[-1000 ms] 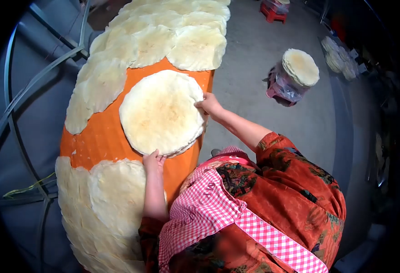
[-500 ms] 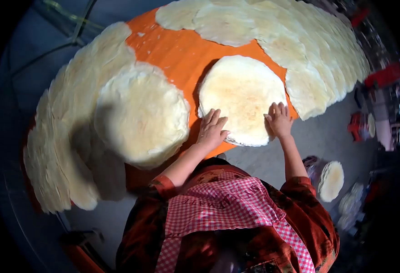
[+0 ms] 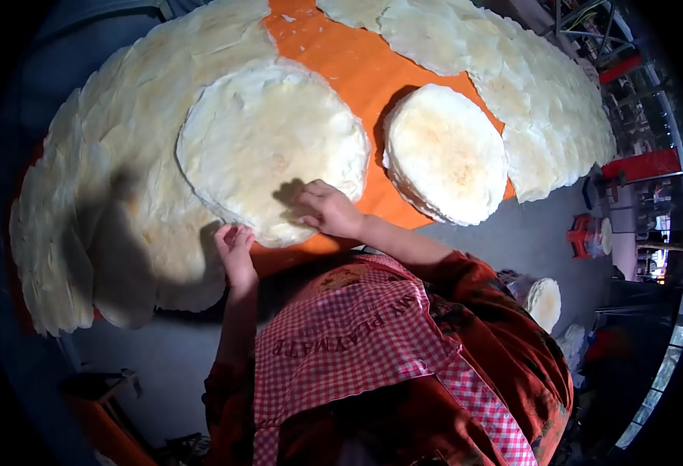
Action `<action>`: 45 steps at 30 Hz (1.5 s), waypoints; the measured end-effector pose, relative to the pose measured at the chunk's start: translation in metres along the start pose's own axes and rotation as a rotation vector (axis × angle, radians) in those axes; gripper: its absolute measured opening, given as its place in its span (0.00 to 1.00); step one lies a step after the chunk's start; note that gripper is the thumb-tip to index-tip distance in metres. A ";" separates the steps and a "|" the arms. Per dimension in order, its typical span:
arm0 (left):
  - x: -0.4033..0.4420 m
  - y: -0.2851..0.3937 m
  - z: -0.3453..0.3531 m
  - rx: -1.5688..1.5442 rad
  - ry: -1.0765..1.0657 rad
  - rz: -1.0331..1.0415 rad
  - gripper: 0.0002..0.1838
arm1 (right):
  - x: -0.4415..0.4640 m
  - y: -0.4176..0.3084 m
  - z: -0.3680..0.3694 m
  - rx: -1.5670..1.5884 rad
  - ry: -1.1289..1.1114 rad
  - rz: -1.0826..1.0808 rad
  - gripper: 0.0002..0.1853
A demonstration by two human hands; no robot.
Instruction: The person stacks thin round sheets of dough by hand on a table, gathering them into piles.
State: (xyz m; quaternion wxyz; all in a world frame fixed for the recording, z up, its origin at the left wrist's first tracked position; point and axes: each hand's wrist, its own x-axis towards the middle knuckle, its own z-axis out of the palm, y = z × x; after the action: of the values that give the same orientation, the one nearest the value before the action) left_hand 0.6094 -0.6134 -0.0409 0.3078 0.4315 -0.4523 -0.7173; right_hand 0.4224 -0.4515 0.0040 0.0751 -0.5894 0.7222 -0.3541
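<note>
A tall stack of pale round flatbreads (image 3: 272, 140) stands on the orange cloth in front of me. At its near-left rim is my left hand (image 3: 237, 247), fingers bent but apart; whether the fingertips touch the edge is unclear. My right hand (image 3: 330, 210) hovers over the near part of the same stack, fingers curved and thumb apart, casting a shadow on the top flatbread. Neither hand visibly holds anything. To the right, a second, smaller-looking stack of flatbreads (image 3: 446, 151) with a browned centre sits untouched.
Overlapping flatbreads (image 3: 147, 101) cover the left side of the orange cloth (image 3: 341, 58). More overlapping flatbreads (image 3: 512, 85) spread along the far right. Lower right, another flatbread stack (image 3: 543, 304) stands near the floor. A red stool (image 3: 580, 237) is farther right.
Both hands have left the right-hand flatbread stack and moved left to the larger stack. My view has shifted, so both stacks appear farther right.
</note>
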 end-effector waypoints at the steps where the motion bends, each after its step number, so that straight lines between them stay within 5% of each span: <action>1: -0.002 0.003 -0.003 -0.037 -0.027 -0.026 0.17 | 0.009 -0.003 0.013 -0.107 -0.003 -0.047 0.24; 6: 0.002 0.004 -0.027 -0.147 -0.130 -0.094 0.19 | 0.021 0.012 0.054 -0.313 -0.133 -0.092 0.30; 7: 0.002 0.007 -0.027 -0.163 -0.156 -0.101 0.17 | 0.028 -0.016 0.035 -0.266 -0.192 0.089 0.29; 14: 0.048 0.026 -0.013 -0.020 -0.099 0.097 0.14 | 0.046 -0.046 0.050 -0.358 -0.083 0.132 0.34; 22: 0.085 0.042 0.005 0.123 -0.202 -0.343 0.14 | 0.050 -0.031 0.050 -0.180 -0.037 0.150 0.34; 28: 0.080 0.047 0.013 -0.416 -0.401 -0.356 0.13 | 0.069 -0.028 0.055 0.042 0.015 0.246 0.38; 33: 0.078 0.050 0.024 -0.219 -0.216 -0.302 0.04 | 0.081 -0.037 0.074 -0.066 0.025 0.386 0.39; 39: 0.072 0.054 0.033 -0.111 -0.286 -0.228 0.09 | 0.085 -0.045 0.083 -0.212 -0.017 0.434 0.34; 45: 0.078 0.053 0.017 -0.432 -0.495 -0.324 0.15 | 0.089 -0.043 0.076 0.004 0.028 0.483 0.32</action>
State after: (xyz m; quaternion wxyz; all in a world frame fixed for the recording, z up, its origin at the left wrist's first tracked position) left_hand 0.5627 -0.6926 -0.0150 0.1557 0.2359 -0.2770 -0.9184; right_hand 0.4706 -0.5667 0.0012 0.1489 -0.3944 0.8424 -0.3356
